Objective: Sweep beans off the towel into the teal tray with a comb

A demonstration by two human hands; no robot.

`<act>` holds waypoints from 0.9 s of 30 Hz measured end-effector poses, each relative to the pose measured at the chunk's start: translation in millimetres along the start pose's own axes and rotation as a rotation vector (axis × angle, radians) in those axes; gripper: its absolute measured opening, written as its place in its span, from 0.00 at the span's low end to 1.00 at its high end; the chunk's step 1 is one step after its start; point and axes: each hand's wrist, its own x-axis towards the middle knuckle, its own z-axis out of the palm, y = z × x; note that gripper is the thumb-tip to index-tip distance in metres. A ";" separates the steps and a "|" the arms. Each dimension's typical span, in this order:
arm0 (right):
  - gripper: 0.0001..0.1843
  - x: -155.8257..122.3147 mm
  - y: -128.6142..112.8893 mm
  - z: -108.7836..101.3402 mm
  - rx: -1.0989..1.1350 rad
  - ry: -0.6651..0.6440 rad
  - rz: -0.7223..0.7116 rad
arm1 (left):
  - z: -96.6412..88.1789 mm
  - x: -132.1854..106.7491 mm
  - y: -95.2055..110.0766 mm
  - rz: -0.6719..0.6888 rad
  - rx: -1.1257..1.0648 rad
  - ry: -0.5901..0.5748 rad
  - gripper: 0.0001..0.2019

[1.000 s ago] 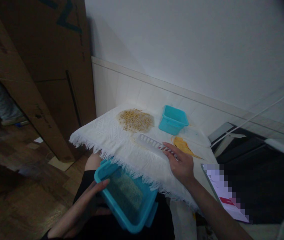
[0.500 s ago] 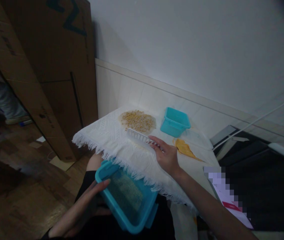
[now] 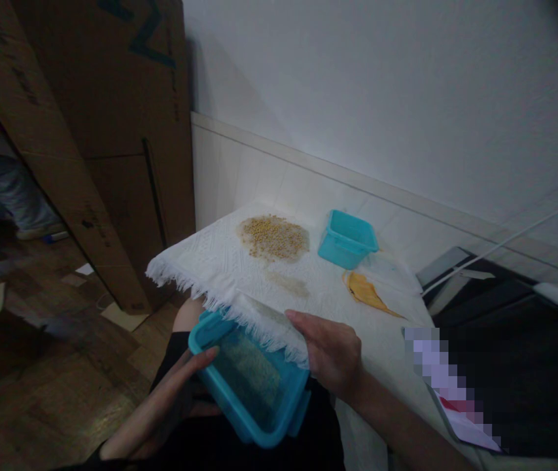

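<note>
My left hand grips the near-left rim of a blue-green plastic tub, thumb over the edge. The tub tilts on my lap below the table edge, with pale rice-like grains inside. My right hand is closed at the fringed edge of a white cloth, above the tub's right side. It seems to hold the white slotted plastic piece, now mostly hidden. A smear of pale grains lies just beyond. Farther back, yellow beans are mixed with pale grains on the cloth.
A smaller turquoise tub stands at the back of the table near the wall. Beside it lie a clear lid and a yellow cloth-like piece. A tall cardboard box stands left; a black item lies right.
My right hand has moved toward me from the middle of the cloth to its fringed edge. The white slotted piece is now barely visible. My left hand stays on the tub.
</note>
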 end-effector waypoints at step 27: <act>0.24 -32.3 -24.3 -43.9 -0.385 0.040 0.136 | 2.3 13.5 -5.6 0.034 -0.035 0.148 0.54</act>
